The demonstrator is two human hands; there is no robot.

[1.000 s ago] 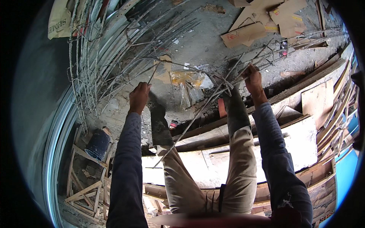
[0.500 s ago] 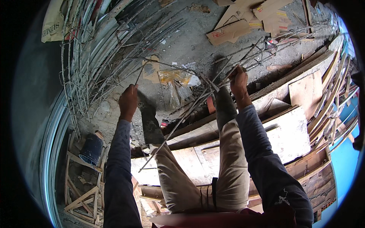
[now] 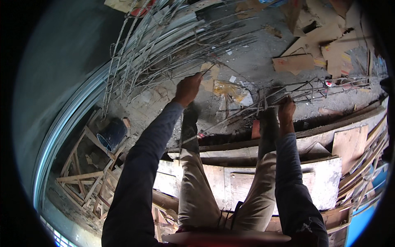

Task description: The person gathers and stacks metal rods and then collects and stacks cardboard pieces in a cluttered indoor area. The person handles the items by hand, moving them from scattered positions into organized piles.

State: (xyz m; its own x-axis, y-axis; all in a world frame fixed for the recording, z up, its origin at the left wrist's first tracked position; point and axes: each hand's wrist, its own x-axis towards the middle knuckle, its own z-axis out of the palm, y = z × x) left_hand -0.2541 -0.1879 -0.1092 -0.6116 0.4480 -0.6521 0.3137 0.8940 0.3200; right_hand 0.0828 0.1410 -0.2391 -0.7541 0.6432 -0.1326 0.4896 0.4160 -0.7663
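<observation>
My left hand [image 3: 189,88] is closed round the end of a thin bent steel rod, whose tip pokes out above the fingers. My right hand [image 3: 286,110] grips a steel rebar length in a loose bundle. These rebars [image 3: 239,114] run slantwise from over my left shin, past both legs, towards the far right. Square bent stirrups [image 3: 311,91] sit along the bundle beyond my right hand. Between my hands, crumpled yellowish clear plastic [image 3: 228,89] lies on the dusty floor. How the fingers meet the bars is partly hidden.
Long steel bars and rebar frames [image 3: 144,61] are stacked at the far left by a grey wall [image 3: 61,70]. Torn cardboard [image 3: 294,62] lies far right. Pale boards [image 3: 242,181] lie beneath my legs. A dark bucket [image 3: 112,134] and wooden frame [image 3: 82,177] stand left.
The view has swung left, so the scene sits further right. My left hand has moved away from me and towards the right hand, still gripping the thin rod. My right hand still grips rebar.
</observation>
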